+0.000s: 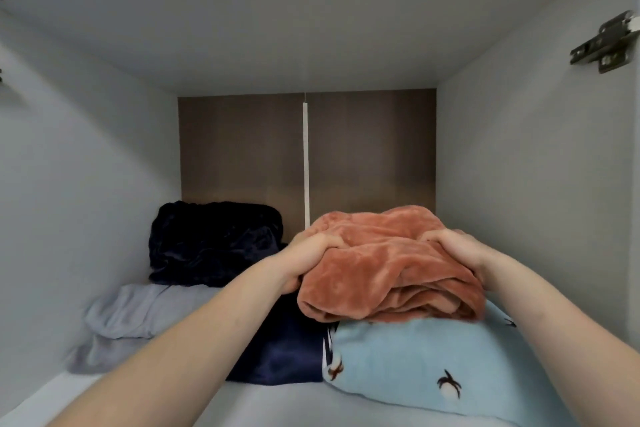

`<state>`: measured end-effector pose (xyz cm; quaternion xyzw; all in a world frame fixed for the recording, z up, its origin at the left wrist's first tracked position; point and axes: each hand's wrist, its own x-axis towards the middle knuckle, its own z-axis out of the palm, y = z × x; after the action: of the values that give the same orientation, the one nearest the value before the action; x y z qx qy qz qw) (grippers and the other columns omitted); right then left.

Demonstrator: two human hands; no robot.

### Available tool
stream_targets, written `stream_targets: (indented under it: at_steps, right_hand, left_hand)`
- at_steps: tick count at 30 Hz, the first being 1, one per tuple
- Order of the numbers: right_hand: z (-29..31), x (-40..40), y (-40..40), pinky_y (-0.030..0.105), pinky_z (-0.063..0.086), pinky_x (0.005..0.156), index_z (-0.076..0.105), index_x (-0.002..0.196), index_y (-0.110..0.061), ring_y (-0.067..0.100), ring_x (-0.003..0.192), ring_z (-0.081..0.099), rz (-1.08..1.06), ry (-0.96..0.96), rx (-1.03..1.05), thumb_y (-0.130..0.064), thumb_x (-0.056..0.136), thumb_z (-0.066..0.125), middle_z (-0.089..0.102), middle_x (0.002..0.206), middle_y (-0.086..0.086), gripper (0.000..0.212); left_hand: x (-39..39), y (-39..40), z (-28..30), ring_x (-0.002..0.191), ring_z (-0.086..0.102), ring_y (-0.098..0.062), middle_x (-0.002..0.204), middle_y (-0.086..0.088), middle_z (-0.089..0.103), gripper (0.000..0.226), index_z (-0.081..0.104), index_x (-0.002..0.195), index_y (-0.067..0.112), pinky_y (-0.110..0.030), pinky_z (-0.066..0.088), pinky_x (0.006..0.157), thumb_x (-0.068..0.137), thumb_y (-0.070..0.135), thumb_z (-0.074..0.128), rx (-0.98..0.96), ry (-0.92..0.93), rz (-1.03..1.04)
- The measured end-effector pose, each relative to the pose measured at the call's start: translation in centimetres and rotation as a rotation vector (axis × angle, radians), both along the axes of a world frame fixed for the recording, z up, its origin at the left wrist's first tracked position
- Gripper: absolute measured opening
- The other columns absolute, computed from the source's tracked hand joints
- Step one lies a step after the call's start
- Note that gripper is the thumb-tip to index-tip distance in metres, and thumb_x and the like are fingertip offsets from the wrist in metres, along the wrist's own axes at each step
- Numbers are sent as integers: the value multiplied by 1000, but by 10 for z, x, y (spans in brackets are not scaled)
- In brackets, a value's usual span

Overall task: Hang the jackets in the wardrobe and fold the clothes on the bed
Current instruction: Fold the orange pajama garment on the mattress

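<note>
A folded orange fleece garment (384, 267) lies on top of a folded light blue garment with dark bird prints (426, 354), inside a wardrobe compartment. My left hand (304, 260) grips the orange garment's left side, fingers curled into the fabric. On the other side my right hand (457, 253) grips it the same way. Both forearms reach in from the bottom of the view.
A dark navy bundle (214, 243) sits at the back left on a folded grey garment (138, 315). A navy satin piece (287, 350) lies between the grey and light blue stacks. A door hinge (604, 45) is on the right wall. The shelf (263, 406) shows in front.
</note>
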<state>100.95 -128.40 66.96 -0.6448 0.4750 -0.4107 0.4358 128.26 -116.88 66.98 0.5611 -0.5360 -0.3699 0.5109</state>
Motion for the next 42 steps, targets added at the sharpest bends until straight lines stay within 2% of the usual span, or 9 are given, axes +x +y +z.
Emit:
stream_targets:
  at_steps: [5,13,20,26,29,32,35,39,42]
  right_hand:
    - [-52,-14,-14,35,48,83,59,138,-8,23,97,65,-116,-5,89,-37,85,72,66,128,13,61]
    - [-13,-19,14,42,57,91,73,104,-21,26,95,71,-286,-201,-67,-35,55,79,78,99,3,51]
    - [-43,-36,54,42,44,111,57,144,-15,34,131,58,-405,193,-125,-52,85,76,63,141,14,73]
    - [-56,-22,117,49,39,117,65,137,-31,26,138,50,-522,244,-705,-49,88,71,56,149,0,53]
    - [-82,-1,142,48,30,122,66,136,-37,22,145,42,-398,371,-705,-63,88,61,55,151,-8,54]
    - [-108,4,146,53,15,126,46,149,-43,22,155,21,-388,523,-619,-79,86,51,36,162,-13,72]
    - [-115,2,137,57,15,125,43,148,-45,25,154,21,-433,529,-614,-85,84,44,35,163,-11,76]
    - [-115,2,117,57,19,123,50,144,-40,27,150,27,-475,543,-609,-85,84,42,41,158,-9,76]
    - [-122,-1,100,56,24,121,53,140,-38,27,145,34,-512,528,-627,-82,86,43,47,153,-9,71]
  left_hand:
    - [-29,-17,-42,106,72,-10,115,11,76,74,61,135,38,-34,54,101,63,36,82,-4,38,8]
    - [-34,-8,-2,93,75,-6,103,15,77,67,65,120,39,-28,57,87,56,35,85,-144,92,49]
    - [-57,16,-40,124,59,-19,141,4,57,103,28,156,49,-39,45,113,67,60,78,-29,-61,15]
    - [-49,47,-47,150,34,-25,168,-1,20,93,23,151,65,-49,29,123,68,79,62,-103,-51,53]
    - [-45,57,-61,150,35,-22,168,4,25,86,27,147,68,-48,30,122,70,79,61,-106,36,27]
    - [-47,63,-79,139,50,-14,158,13,43,92,24,154,59,-41,40,117,71,80,59,-79,43,1]
    - [-55,62,-86,103,69,-2,126,26,64,80,31,152,56,-31,55,100,78,76,54,-75,26,-28]
    - [-73,49,-84,86,61,-10,134,14,55,58,30,149,60,-21,50,61,93,69,46,-40,54,19]
    - [-85,30,-87,97,48,7,116,29,45,54,28,151,55,-23,49,78,100,63,45,-51,91,52]
